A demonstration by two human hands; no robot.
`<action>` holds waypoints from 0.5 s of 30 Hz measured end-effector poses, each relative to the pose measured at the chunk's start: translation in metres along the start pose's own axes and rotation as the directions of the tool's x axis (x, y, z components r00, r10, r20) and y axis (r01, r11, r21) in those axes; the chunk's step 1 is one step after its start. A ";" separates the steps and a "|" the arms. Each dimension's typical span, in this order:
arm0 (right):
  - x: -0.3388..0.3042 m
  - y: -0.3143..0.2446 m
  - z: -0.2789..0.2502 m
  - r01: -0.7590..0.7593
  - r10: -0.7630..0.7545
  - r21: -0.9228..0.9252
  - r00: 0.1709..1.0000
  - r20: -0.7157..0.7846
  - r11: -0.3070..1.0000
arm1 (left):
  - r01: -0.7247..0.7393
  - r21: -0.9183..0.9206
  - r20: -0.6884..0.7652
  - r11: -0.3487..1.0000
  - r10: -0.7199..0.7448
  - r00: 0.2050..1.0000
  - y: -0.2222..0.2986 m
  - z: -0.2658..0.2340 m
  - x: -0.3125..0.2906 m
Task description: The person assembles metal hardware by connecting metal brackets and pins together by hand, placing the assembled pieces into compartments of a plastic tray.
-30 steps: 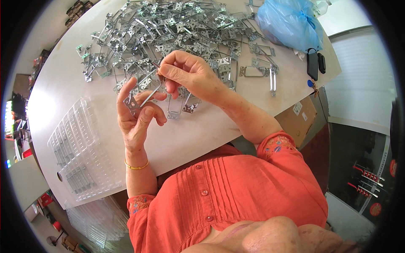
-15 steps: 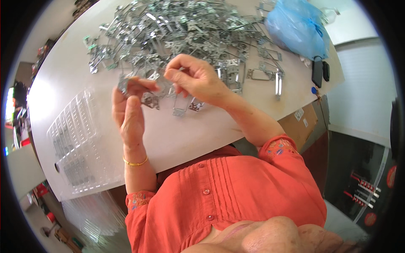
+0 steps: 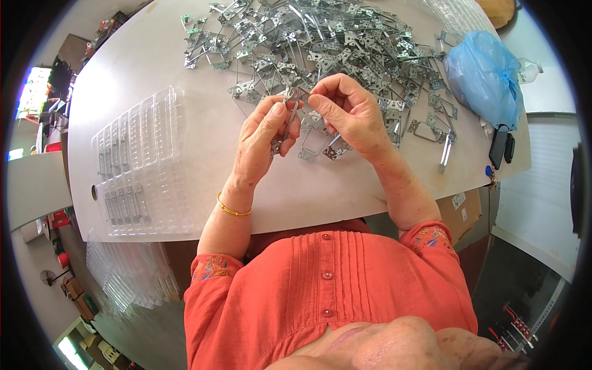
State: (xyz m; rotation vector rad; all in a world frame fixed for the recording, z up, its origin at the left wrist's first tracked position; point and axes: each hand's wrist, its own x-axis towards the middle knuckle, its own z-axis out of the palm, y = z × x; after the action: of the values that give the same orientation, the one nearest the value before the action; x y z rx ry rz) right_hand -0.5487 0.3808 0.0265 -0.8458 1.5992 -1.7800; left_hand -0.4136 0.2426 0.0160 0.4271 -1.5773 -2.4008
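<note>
My left hand [image 3: 259, 137] is closed around a thin metal bracket [image 3: 291, 121], which stands up tilted between thumb and fingers. Close by on the right, my right hand [image 3: 353, 117] has thumb and index finger pinched together beside the bracket's upper end. Whatever those fingertips hold, if anything, is too small to make out. Beyond both hands spreads a large heap of silvery metal brackets [image 3: 320, 46]. A few loose bracket pieces [image 3: 310, 150] lie on the table between my wrists.
A clear plastic tray [image 3: 166, 161] with several brackets in its slots lies on the white table [image 3: 290, 203] at left. On the right are a blue plastic bag [image 3: 484, 77] and a black case [image 3: 498, 147]. More clear trays [image 3: 132, 277] sit below the table's left edge.
My left hand has come over to my right hand, and the bracket in it now stands between them. The view has shifted, bringing more of the tray into sight.
</note>
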 end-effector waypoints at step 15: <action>-0.002 0.004 0.003 0.076 -0.077 -0.109 0.997 -0.004 0.991 | -0.024 0.131 -0.092 0.991 0.036 0.995 -0.001 0.003 0.001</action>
State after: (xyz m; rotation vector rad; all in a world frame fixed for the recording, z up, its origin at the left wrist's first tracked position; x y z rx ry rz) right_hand -0.5452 0.3800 0.0228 -0.9636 1.7028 -1.7629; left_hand -0.4151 0.2451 0.0159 0.5289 -1.6914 -2.2293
